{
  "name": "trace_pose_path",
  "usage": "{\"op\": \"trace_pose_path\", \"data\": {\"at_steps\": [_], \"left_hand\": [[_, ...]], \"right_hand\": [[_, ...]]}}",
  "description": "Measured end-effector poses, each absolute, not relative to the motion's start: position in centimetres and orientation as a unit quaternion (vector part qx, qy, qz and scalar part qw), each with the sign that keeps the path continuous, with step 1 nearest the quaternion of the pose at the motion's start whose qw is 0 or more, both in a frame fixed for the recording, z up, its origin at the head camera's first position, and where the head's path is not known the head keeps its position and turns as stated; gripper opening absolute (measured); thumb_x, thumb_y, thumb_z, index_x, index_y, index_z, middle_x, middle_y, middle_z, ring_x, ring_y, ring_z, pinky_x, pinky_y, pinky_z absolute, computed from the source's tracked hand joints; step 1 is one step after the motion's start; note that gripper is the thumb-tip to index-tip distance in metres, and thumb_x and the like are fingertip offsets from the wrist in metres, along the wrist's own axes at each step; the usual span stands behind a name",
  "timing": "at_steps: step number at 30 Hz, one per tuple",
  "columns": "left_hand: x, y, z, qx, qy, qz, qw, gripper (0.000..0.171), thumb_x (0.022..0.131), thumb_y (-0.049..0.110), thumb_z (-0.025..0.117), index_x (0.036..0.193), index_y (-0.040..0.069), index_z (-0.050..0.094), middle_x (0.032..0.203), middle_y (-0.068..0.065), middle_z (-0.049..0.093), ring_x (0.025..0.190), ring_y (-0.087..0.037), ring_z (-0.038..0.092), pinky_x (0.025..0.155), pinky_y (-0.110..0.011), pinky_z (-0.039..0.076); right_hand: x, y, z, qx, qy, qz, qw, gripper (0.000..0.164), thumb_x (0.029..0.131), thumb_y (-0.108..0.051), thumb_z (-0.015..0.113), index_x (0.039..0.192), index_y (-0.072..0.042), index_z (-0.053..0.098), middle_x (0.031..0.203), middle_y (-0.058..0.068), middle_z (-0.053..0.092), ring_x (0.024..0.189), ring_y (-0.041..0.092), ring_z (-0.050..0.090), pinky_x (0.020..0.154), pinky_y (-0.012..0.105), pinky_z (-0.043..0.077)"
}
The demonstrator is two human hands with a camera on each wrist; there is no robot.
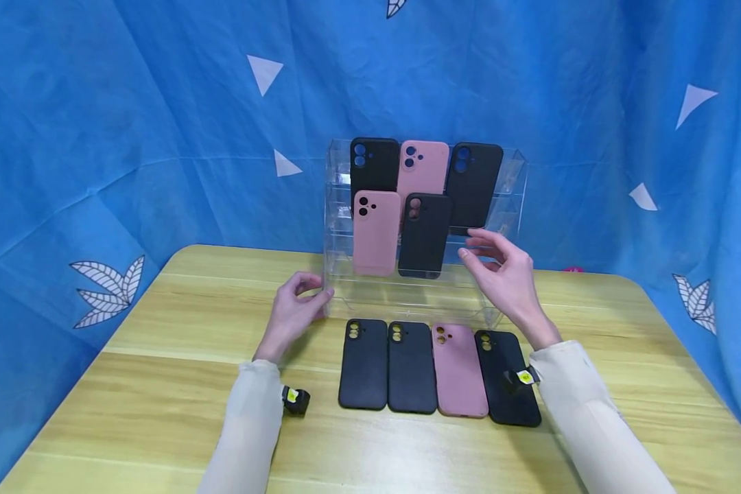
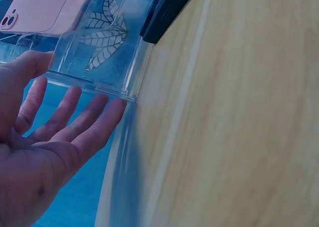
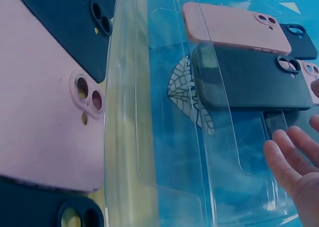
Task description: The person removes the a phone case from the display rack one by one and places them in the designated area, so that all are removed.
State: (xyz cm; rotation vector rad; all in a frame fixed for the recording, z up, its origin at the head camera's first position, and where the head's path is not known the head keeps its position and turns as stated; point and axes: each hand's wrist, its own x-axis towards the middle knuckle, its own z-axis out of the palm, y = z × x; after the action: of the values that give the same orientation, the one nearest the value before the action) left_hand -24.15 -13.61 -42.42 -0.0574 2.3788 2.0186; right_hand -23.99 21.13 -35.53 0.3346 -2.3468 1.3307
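A clear acrylic display rack (image 1: 407, 296) stands on the table, holding phone cases on its tiers. On the upper tier are a black case (image 1: 373, 163), a pink case (image 1: 425, 175) and another black case (image 1: 474, 185). In front, lower down, stand a pink case (image 1: 377, 237) and a black case (image 1: 425, 237). My left hand (image 1: 293, 309) is at the rack's left side, fingertips at its clear edge (image 2: 89, 85). My right hand (image 1: 500, 271) hovers right of the lower black case, fingers loosely bent, holding nothing.
In front of the rack lie two black cases (image 1: 363, 363) side by side, a pink case (image 1: 460, 370) and a further black case (image 1: 506, 377) partly under the right wrist camera. A blue patterned curtain (image 1: 191, 123) hangs behind the wooden table (image 1: 160, 384).
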Motion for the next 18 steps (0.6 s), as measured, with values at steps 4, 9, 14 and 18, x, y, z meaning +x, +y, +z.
{"op": "trace_pose_path", "data": {"at_steps": [4, 9, 14, 18], "left_hand": [[-24.1, -13.6, -42.4, -0.021, 0.758, 0.652, 0.012, 0.035, 0.096, 0.019, 0.072, 0.124, 0.004, 0.057, 0.136, -0.016, 0.057, 0.114, -0.036, 0.069, 0.088, -0.039, 0.064], [-24.0, -13.6, -42.4, -0.025, 0.755, 0.655, 0.012, 0.034, 0.096, 0.019, 0.072, 0.122, 0.003, 0.057, 0.135, -0.016, 0.058, 0.113, -0.035, 0.069, 0.088, -0.039, 0.064], [-24.0, -13.5, -42.5, -0.028, 0.753, 0.657, 0.008, 0.034, 0.096, 0.019, 0.073, 0.121, 0.002, 0.057, 0.136, -0.017, 0.058, 0.113, -0.034, 0.07, 0.087, -0.038, 0.064], [-24.0, -13.6, -42.6, -0.026, 0.751, 0.659, 0.007, 0.036, 0.096, 0.018, 0.072, 0.126, 0.003, 0.057, 0.138, -0.018, 0.059, 0.116, -0.036, 0.069, 0.086, -0.038, 0.064]], "right_hand": [[-24.5, 20.8, -35.4, 0.113, -0.848, 0.478, 0.199, 0.044, 0.099, -0.03, 0.069, 0.138, -0.011, 0.062, 0.129, 0.01, 0.071, 0.11, 0.015, 0.068, 0.089, 0.009, 0.051], [-25.1, 20.5, -35.0, 0.106, -0.844, 0.488, 0.194, 0.043, 0.099, -0.03, 0.069, 0.138, -0.013, 0.063, 0.13, 0.009, 0.07, 0.112, 0.02, 0.068, 0.093, 0.013, 0.053], [-25.4, 19.8, -34.5, 0.102, -0.838, 0.505, 0.183, 0.043, 0.099, -0.024, 0.069, 0.139, -0.011, 0.062, 0.13, 0.014, 0.07, 0.112, 0.023, 0.068, 0.093, 0.014, 0.053], [-25.7, 19.5, -34.6, 0.094, -0.84, 0.508, 0.167, 0.045, 0.099, -0.025, 0.069, 0.141, -0.013, 0.06, 0.129, 0.014, 0.069, 0.113, 0.03, 0.07, 0.092, 0.021, 0.056]]}}
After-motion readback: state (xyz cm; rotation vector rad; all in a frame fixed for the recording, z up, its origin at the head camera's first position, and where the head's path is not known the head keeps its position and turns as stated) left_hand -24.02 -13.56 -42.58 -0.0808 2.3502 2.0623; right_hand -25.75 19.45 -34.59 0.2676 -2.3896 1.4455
